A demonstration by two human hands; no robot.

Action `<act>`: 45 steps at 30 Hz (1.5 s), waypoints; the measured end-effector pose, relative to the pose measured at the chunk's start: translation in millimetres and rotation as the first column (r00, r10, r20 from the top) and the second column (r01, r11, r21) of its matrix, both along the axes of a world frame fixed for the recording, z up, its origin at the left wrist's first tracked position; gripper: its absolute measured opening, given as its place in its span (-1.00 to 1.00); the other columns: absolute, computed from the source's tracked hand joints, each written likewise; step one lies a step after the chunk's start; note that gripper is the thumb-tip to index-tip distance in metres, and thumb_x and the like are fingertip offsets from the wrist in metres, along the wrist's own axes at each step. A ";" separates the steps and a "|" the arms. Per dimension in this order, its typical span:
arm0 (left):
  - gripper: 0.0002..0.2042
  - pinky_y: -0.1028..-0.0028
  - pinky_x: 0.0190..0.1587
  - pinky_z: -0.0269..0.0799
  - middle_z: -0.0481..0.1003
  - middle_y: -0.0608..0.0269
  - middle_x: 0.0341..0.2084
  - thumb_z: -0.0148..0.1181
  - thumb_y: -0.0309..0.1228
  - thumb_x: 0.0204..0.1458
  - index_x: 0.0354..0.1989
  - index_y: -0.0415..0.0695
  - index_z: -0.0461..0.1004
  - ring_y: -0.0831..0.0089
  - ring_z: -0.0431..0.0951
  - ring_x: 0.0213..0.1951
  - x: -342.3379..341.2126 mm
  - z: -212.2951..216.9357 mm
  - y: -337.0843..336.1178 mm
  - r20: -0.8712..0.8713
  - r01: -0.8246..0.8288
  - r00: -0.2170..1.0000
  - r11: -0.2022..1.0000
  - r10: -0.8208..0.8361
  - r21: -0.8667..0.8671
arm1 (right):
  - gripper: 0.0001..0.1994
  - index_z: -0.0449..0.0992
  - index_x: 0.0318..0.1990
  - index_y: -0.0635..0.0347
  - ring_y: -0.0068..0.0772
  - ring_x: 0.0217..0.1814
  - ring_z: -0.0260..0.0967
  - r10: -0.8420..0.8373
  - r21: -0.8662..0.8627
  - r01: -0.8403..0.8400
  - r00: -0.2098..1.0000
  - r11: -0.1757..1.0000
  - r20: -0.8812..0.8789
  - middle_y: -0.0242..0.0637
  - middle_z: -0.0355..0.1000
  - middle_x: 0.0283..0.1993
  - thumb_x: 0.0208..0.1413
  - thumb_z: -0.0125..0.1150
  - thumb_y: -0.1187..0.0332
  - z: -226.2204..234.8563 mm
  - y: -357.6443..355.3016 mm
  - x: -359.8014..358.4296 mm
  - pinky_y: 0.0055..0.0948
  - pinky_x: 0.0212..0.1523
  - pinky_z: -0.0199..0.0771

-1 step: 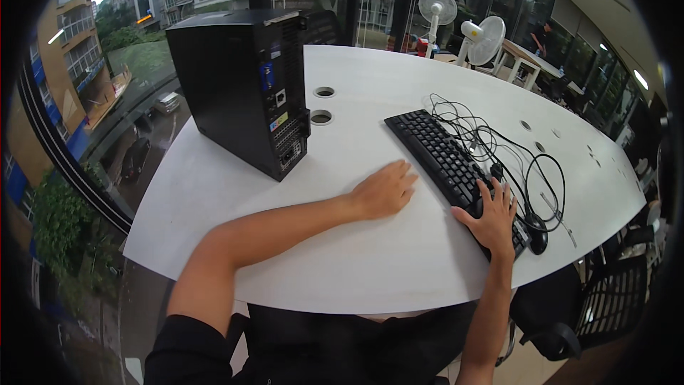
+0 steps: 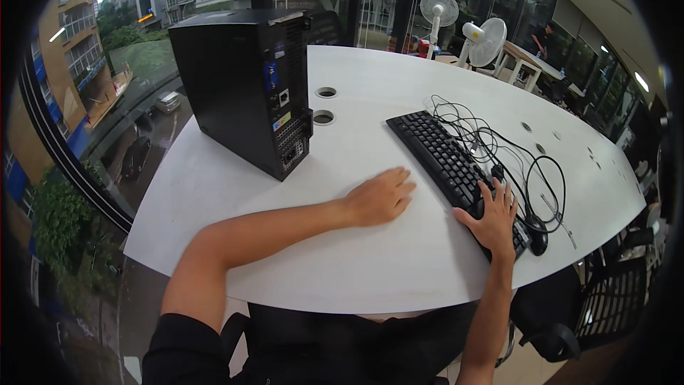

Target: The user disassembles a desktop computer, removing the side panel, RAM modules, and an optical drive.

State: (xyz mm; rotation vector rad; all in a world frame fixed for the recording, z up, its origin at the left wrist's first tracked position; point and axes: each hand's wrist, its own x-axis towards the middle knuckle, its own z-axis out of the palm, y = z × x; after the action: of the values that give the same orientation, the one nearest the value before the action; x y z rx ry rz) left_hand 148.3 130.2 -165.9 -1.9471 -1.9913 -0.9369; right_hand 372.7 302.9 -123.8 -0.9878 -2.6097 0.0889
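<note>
Right hand (image 2: 491, 215) is down on the near end of the black keyboard (image 2: 445, 160), fingers spread wide and flat across the keys, gripping nothing, just pressing on top. The keyboard lies at a slant on the white table (image 2: 399, 93), its far end pointing toward the middle of the table and its near end close to the table's front edge, right of centre. Left hand (image 2: 381, 196) rests palm down on the bare tabletop, fingers together and loosely curled, empty, just beside the keyboard's left edge but not touching it; the forearm stretches back across the table toward the person's body. Just right of the keyboard sits a loose tangle of black cables (image 2: 499, 146), looping over one another on the table, some strands touching the keyboard's right side. At the near end of that tangle a black mouse (image 2: 536, 237) lies just beside the right hand's fingertips; whether they touch, I cannot tell. Over on the left, well apart from both hands, a black computer tower (image 2: 242, 78) stands upright on the table, its back panel with ports and vents turned toward the person. Two round cable holes (image 2: 324, 105) are cut in the tabletop just right of the tower. Far off behind the table, two white fans (image 2: 463, 25) stand near the glass wall.
</note>
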 end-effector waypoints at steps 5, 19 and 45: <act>-0.72 0.24 0.07 0.47 0.50 0.03 -0.09 0.24 -0.56 -0.01 -0.07 -0.23 0.53 0.08 0.51 0.03 -19.8 22.4 -120.9 -0.213 0.207 0.960 0.971 -0.179 0.116 | -0.19 0.29 0.33 0.13 0.10 0.55 -0.18 0.196 0.097 -0.186 0.975 0.978 -0.108 -0.04 0.07 0.45 -0.08 0.47 0.03 -2.7 -5.4 -14.7 0.08 0.49 -0.20; -0.28 0.25 0.27 0.11 0.31 0.00 0.09 0.28 0.04 0.10 0.22 -0.28 0.21 0.17 0.28 0.17 -283.3 26.1 -284.1 0.606 -0.748 0.664 0.396 0.438 0.533 | -0.07 0.09 0.41 0.21 -0.14 0.25 0.33 0.619 -0.115 -0.752 0.611 0.649 -0.494 -0.05 0.24 0.32 -0.04 0.53 0.13 47.9 -121.9 -160.2 -0.10 0.18 0.39; 0.03 0.27 0.36 0.09 0.36 0.03 0.18 0.56 0.07 -0.22 0.34 -0.22 0.13 0.21 0.30 0.27 -248.9 30.2 -275.0 0.900 -0.683 0.392 0.716 0.192 0.145 | 0.30 -0.19 0.44 0.58 -0.04 0.15 0.34 0.525 -0.100 -0.761 0.529 0.641 -0.666 0.05 0.24 0.14 -0.25 0.63 -0.01 30.5 -188.5 -268.3 -0.25 0.14 0.43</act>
State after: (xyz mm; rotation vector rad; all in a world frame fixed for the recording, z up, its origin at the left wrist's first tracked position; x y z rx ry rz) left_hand -100.6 -144.8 -135.7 -0.4976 -2.1265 -2.2153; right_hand 104.3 114.4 -93.3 0.0671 -2.2206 0.9759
